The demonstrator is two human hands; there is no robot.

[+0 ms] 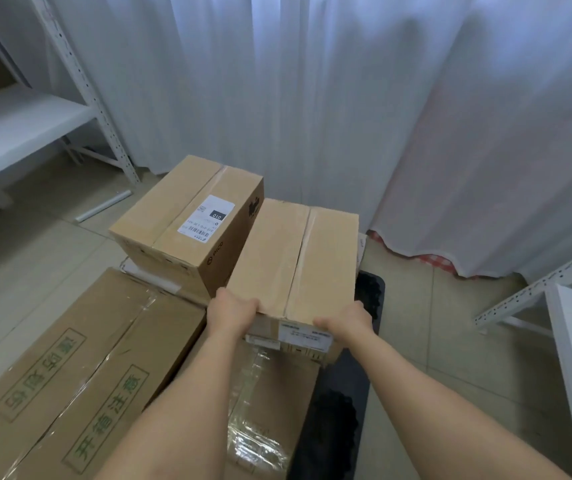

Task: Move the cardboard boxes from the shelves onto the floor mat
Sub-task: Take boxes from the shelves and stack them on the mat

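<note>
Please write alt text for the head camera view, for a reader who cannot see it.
Both bare hands, left hand and right hand, grip the near edge of a plain taped brown cardboard box above a black floor mat. Beside it sit a labelled brown cardboard box and a large green-printed cardboard box; white curtains hang behind.

Matt cardboard box point(291, 258), glossy tape.

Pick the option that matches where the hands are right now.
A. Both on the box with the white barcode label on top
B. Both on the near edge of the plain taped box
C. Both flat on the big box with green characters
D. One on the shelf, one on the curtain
B: the left hand and right hand grip the near corners of the plain taped box; the labelled box lies untouched behind it.
</note>
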